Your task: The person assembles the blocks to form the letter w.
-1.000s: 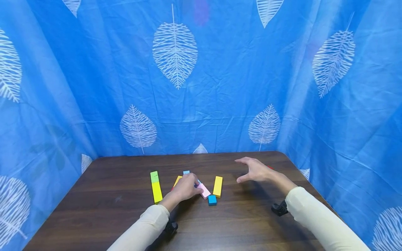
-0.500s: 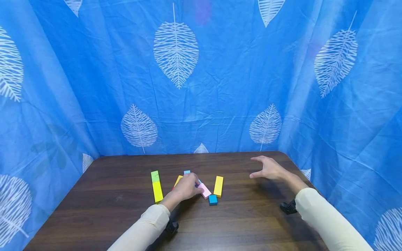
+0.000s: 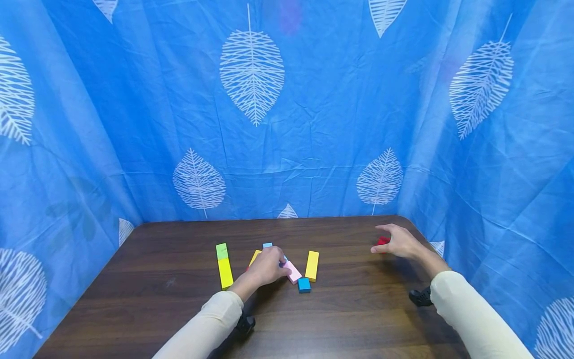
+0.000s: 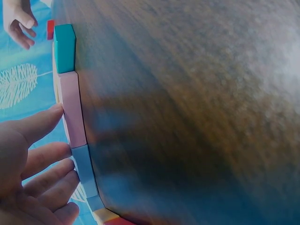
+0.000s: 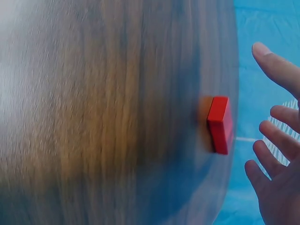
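Observation:
My left hand (image 3: 264, 269) is over a bent row of toy blocks in the head view. Its thumb is by the pink block (image 3: 293, 273), and its loosely bent fingers are beside a light blue block (image 4: 84, 169) in the left wrist view; whether they touch is unclear. A dark blue block (image 3: 304, 285) adjoins the pink one's near end. At the table's far right, my right hand (image 3: 400, 242) hovers with thumb and fingers spread around a red block (image 3: 383, 241). In the right wrist view that red block (image 5: 218, 124) lies apart from the fingers.
A yellow block (image 3: 312, 266) stretches away behind the dark blue one. Left of the left hand, a green block (image 3: 221, 251) meets another yellow block (image 3: 225, 273). An orange-yellow block (image 3: 254, 257) is partly hidden. Blue leaf-print cloth (image 3: 287, 149) hangs behind the dark wooden table (image 3: 170, 309).
My right hand has moved right across the table to the red block, which now shows between its thumb and fingers. The left hand has stayed in place over the row.

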Tool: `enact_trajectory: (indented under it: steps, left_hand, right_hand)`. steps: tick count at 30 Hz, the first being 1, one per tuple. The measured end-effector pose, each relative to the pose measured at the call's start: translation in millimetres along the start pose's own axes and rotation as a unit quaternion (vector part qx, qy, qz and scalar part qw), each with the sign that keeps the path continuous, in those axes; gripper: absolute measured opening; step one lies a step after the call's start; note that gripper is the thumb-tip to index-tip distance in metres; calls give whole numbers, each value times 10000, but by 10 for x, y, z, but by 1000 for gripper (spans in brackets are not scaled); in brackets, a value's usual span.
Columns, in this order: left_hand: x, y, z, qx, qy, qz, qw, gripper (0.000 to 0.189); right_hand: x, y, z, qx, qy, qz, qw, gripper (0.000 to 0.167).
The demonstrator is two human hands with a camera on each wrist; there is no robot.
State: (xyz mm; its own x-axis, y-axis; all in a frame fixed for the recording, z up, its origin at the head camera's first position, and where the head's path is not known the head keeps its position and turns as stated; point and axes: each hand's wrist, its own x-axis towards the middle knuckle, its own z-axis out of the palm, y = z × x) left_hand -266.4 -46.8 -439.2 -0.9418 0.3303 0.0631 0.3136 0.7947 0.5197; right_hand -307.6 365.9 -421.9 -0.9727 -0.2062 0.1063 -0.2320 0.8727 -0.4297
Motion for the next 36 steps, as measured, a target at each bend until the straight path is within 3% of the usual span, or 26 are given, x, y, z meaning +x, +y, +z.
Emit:
enact_trajectory:
  steps: [6, 19, 36]
  left_hand:
    - [6, -7, 12, 24, 8, 24, 10000, 37]
    - [13, -30, 13, 73, 15, 48, 10000, 37]
    - [11, -12, 9, 43, -30, -55, 10000, 38]
  right_hand:
    - [-33, 120, 11, -92, 113, 71, 9999, 90]
    - [-40, 304, 122, 142, -300, 699, 9970, 91]
    - [-4, 384, 186, 255, -155, 639, 9975, 78]
